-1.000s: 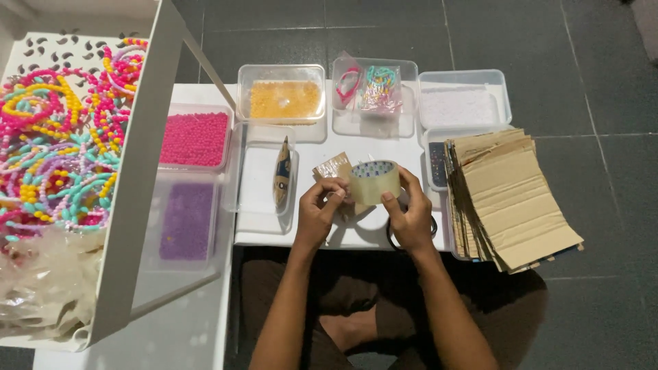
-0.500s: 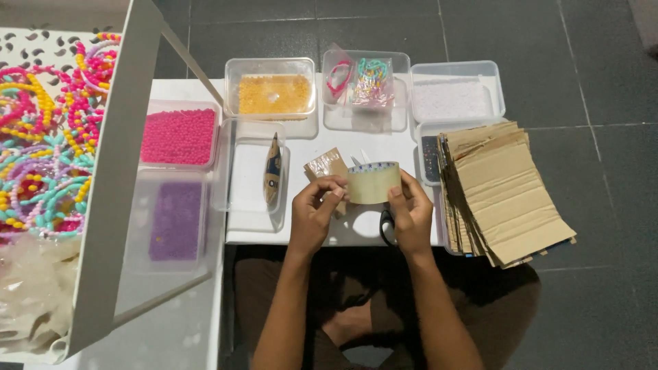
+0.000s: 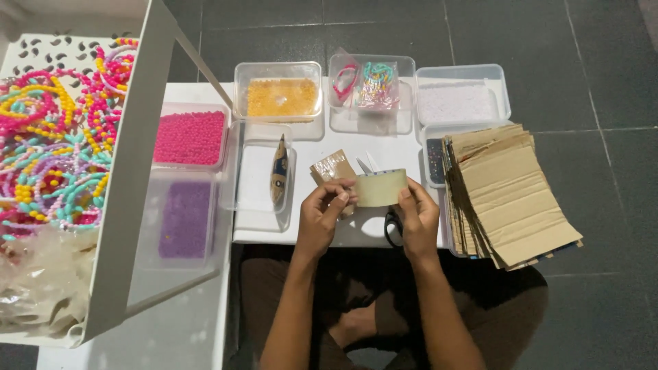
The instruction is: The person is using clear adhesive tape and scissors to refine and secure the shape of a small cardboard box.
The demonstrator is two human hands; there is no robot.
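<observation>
Holding roll of clear tape [image 3: 381, 188] above white table [image 3: 411, 147] | left hand [image 3: 321, 218] fingers picking at roll edge, right hand [image 3: 416, 218] gripping roll | step: freeing tape end; next needs steady peel | cardboard stack [image 3: 510, 195] right.

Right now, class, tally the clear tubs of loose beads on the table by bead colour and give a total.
Pink beads: 1
Purple beads: 1
Orange beads: 1
White beads: 1
Total: 4 tubs
</observation>
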